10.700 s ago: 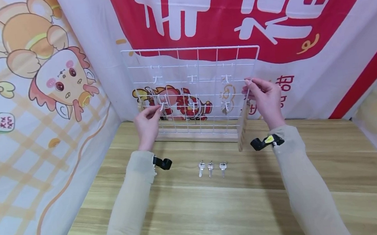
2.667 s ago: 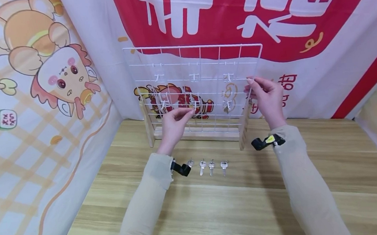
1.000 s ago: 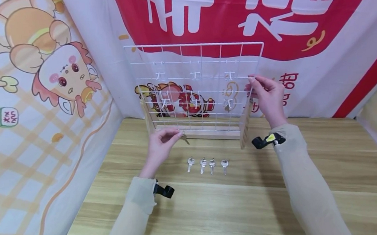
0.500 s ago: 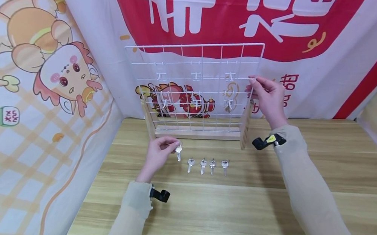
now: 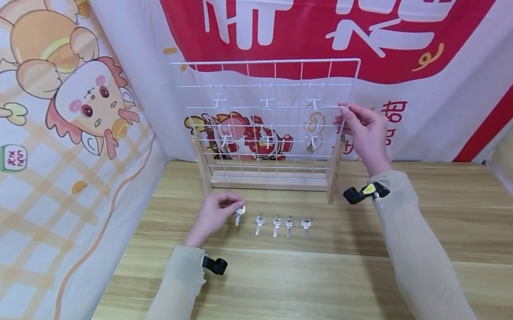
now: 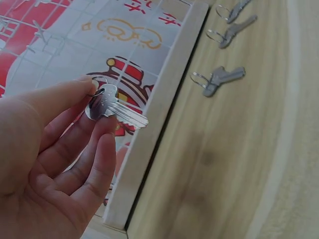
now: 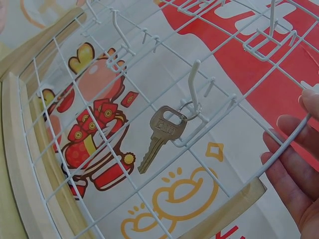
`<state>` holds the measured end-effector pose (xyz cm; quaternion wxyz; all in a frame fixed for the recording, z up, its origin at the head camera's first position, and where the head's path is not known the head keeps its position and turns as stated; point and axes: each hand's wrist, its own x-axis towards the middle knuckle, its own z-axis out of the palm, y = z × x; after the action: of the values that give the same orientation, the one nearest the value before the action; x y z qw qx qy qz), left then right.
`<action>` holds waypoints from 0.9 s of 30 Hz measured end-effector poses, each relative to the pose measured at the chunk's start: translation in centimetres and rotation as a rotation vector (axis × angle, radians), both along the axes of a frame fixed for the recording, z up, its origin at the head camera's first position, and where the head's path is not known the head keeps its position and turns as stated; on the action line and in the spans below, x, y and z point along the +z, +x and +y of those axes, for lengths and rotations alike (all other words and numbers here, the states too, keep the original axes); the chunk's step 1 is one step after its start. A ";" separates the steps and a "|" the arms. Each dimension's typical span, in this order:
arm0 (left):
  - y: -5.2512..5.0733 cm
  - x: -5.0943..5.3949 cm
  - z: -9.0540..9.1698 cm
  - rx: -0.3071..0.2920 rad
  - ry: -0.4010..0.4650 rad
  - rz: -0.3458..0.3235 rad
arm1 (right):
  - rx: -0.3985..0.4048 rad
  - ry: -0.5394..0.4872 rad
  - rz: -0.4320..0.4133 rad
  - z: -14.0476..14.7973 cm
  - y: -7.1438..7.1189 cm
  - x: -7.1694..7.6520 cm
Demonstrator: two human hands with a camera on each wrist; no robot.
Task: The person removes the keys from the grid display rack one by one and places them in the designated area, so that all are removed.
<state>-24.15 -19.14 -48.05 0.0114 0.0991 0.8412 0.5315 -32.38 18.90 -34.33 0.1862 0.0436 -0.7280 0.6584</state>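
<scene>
My left hand (image 5: pixel 212 213) pinches a silver key (image 5: pixel 240 214) by its ring, just above the table at the left end of a row of keys. In the left wrist view the key (image 6: pixel 104 102) dangles from thumb and fingertip, blade pointing right. Several keys, among them the leftmost key (image 5: pixel 260 224), lie on the table. My right hand (image 5: pixel 367 128) grips the right edge of a white wire grid (image 5: pixel 265 62). In the right wrist view one key (image 7: pixel 167 127) hangs by its ring on a white hook (image 7: pixel 195 82). Both the upper-row hooks and the other two lower hooks hold nothing.
The grid stands in a wooden base (image 5: pixel 268 180) at the back of the wood-grain table (image 5: pixel 269 292). Behind it hangs a red and white printed cloth (image 5: pixel 317 15). A patterned cloth (image 5: pixel 56 200) covers the left side.
Earlier my left hand was at the lower-left hook, then the lower-middle hook. It has since come down and left with a key. The table row has gained a key; my right hand stays put.
</scene>
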 end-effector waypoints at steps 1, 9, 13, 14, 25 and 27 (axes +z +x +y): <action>0.0 -0.2 0.0 -0.008 -0.010 -0.002 | 0.000 -0.002 -0.005 0.0 0.0 0.0; -0.1 -1.8 -0.1 -0.019 -0.052 -0.030 | 0.007 -0.008 0.003 0.0 0.1 0.0; -0.2 -2.3 0.0 -0.017 -0.078 -0.040 | 0.006 0.003 0.016 0.0 0.1 -0.1; -0.2 -2.4 0.0 -0.016 -0.085 -0.042 | 0.005 0.007 0.019 0.0 0.1 -0.1; -0.2 -2.5 0.6 0.007 -0.197 -0.042 | 0.008 0.010 0.030 0.0 0.0 -0.1; -0.1 -2.4 0.7 0.012 -0.210 -0.046 | 0.009 0.006 0.029 0.0 -0.1 -0.1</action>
<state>-24.28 -18.41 -50.44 0.0377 0.0800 0.8923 0.4427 -32.44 18.87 -34.43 0.1936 0.0569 -0.7268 0.6565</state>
